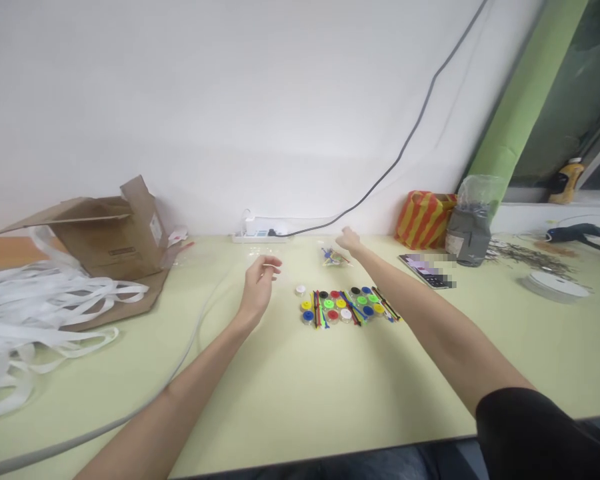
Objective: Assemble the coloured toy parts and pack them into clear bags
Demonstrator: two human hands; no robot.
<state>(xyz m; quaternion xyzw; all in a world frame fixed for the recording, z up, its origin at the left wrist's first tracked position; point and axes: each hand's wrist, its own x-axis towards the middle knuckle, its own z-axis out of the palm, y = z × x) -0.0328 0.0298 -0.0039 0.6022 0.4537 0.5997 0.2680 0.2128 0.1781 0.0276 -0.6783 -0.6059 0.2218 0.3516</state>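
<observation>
My left hand point(261, 285) hovers over the table left of the rows, fingers loosely curved and apart, with nothing visible in it. Stretched farther out, my right hand point(349, 239) has its fingers curled; whatever they may hold is hidden. Just below and left of it lies a small heap of coloured plastic pieces point(335, 256), seemingly in clear wrap. Closer to me, several small round pieces with coloured tops point(333, 316) stand in rows, in white, yellow, blue, red, green and black. Thin coloured plastic sticks point(355, 309) with arrow-like ends lie in bundles between them.
On the left are an open cardboard box point(110, 243) and tangled white ribbon point(55, 293). A grey cable point(195, 327) crosses the table. A power strip point(260, 230) sits against the wall. Rightward are a phone-like dark object point(425, 270), striped bag point(423, 220), grey bag point(467, 233) and white spool point(557, 285).
</observation>
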